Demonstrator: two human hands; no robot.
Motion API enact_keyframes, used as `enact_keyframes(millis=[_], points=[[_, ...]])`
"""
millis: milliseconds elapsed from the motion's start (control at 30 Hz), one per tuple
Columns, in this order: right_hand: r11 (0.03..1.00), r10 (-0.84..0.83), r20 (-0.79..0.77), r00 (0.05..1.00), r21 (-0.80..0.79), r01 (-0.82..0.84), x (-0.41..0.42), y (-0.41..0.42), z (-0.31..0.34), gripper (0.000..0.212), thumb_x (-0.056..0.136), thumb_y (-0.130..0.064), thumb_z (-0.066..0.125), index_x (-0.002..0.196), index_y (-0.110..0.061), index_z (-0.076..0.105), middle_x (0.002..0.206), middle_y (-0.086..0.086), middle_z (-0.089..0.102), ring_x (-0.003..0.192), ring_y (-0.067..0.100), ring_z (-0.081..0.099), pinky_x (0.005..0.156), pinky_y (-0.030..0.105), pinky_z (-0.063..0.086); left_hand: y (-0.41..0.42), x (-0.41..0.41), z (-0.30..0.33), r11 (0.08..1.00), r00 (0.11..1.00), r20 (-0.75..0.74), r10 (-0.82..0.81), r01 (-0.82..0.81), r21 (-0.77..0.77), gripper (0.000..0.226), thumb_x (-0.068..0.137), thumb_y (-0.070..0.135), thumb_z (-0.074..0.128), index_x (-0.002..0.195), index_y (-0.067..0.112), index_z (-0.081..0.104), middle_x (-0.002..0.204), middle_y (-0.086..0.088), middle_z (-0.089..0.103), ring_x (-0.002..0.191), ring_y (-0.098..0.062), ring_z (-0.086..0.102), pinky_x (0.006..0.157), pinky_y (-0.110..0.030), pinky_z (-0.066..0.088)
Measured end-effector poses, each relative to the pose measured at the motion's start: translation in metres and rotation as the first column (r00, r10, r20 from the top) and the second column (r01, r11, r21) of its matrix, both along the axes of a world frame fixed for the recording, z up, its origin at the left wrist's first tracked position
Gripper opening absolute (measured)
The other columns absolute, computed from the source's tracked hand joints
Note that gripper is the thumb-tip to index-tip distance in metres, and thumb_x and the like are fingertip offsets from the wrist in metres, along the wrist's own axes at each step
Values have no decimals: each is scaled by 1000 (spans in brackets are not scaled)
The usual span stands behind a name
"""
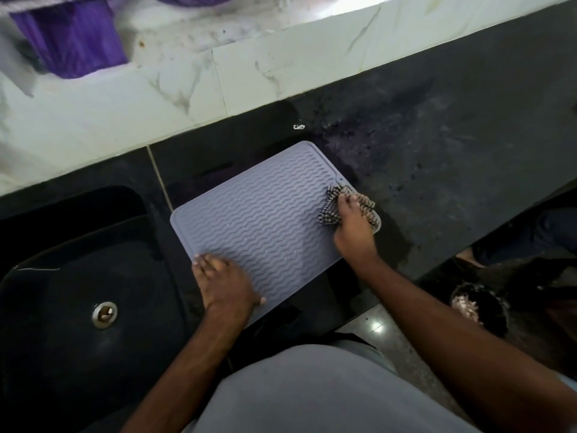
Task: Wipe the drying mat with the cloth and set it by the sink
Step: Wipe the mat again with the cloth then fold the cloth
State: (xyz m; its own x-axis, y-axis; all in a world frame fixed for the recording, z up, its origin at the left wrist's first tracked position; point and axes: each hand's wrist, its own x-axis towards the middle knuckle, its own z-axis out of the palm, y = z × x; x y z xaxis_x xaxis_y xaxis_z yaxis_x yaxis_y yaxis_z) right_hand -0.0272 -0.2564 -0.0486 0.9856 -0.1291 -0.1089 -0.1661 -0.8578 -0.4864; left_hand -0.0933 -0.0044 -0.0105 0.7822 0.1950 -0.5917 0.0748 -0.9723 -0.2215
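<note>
Grey ridged silicone drying mat (265, 220): lying flat on the dark countertop (437, 170), just right of the black sink (78, 260), long axis running from near-left to far-right. Right hand (352, 226) is bunching the checked cloth (335, 204) in closed fingers at the mat's right corner, so the unwiped ridges are stretching leftward from it. Left hand (224, 282) is pressing the near-left edge, fingers spread flat.

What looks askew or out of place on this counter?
The grey drying mat lies rotated, not square to the counter edge, and its near corner overhangs that edge beside the left hand. The counter right of the mat looks wet and streaky. The right hand presses the checked cloth on the mat's right corner.
</note>
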Motion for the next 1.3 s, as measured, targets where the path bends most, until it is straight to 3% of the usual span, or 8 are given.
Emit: enact_keyframes(millis=[100, 233, 367, 500, 600, 800, 1100, 1300], points=[[997, -21, -70, 997, 67, 25, 4, 28, -4, 69, 95, -6, 46, 158, -7, 20, 164, 25, 11, 153, 39, 11, 124, 49, 11, 4, 6, -7, 991, 996, 70, 48, -38, -127, 139, 68, 68, 81, 156, -7, 4, 164, -32, 3, 153, -47, 8, 125, -55, 13], [899, -53, 91, 994, 438, 8, 33, 39, 39, 52, 101, -11, 49, 152, -18, 40, 151, 1, 48, 138, 14, 43, 118, 30, 30, 1, 13, -7, 993, 993, 111, 27, -13, -118, 132, 62, 66, 86, 152, -2, 17, 161, -32, 17, 151, -43, 21, 124, -52, 21], [893, -45, 221, 974, 446, -60, 63, 48, 60, 47, 95, 0, 50, 139, -18, 53, 132, -1, 64, 119, 9, 57, 109, 32, 43, -7, 37, -11, 944, 977, 186, 107, -41, -328, 133, 64, 72, 80, 157, 7, 10, 166, -24, 6, 155, -39, 8, 125, -53, 16], [858, 441, 198, 875, 192, -476, 76, 63, 33, 56, 96, -1, 46, 147, -23, 51, 154, 3, 46, 144, 18, 38, 123, 34, 22, -8, 56, -18, 895, 977, 202, 63, 34, -445, 137, 70, 77, 70, 161, 19, -15, 168, -12, -19, 156, -36, -14, 124, -59, 6], [692, 717, 17, 697, -141, -708, 88, 57, 4, 56, 100, -11, 47, 151, -36, 41, 163, -9, 30, 152, 18, 21, 120, 40, 24, -4, 66, -19, 908, 987, 132, 87, -24, -417, 138, 70, 72, 75, 160, 24, -19, 166, -7, -28, 154, -36, -21, 123, -63, 5], [778, 626, 105, 773, -163, -607, 116, 13, -6, 46, 95, -6, 53, 136, -23, 62, 146, 2, 56, 140, 32, 44, 112, 54, 38, -13, 71, -14, 930, 989, 89, 116, -77, -360, 140, 70, 60, 83, 161, 21, -16, 166, -8, -28, 153, -37, -21, 119, -69, 11], [984, 179, 95, 979, -27, -178, 133, 21, 26, 55, 101, -1, 42, 152, -21, 41, 159, 2, 38, 147, 21, 32, 121, 35, 24, -1, 72, -13, 838, 949, 165, 268, -145, -527, 129, 69, 60, 84, 162, 17, 7, 169, -11, 0, 156, -33, 0, 122, -62, 18], [883, 372, 224, 901, 212, -418, 102, 120, 51, 62, 91, 6, 57, 149, -16, 46, 152, 5, 48, 141, 18, 42, 121, 33, 28, 26, 63, -15, 870, 906, 236, 351, -222, -441, 134, 74, 69, 74, 161, 3, -3, 168, -21, -8, 156, -36, -5, 128, -47, 5]])
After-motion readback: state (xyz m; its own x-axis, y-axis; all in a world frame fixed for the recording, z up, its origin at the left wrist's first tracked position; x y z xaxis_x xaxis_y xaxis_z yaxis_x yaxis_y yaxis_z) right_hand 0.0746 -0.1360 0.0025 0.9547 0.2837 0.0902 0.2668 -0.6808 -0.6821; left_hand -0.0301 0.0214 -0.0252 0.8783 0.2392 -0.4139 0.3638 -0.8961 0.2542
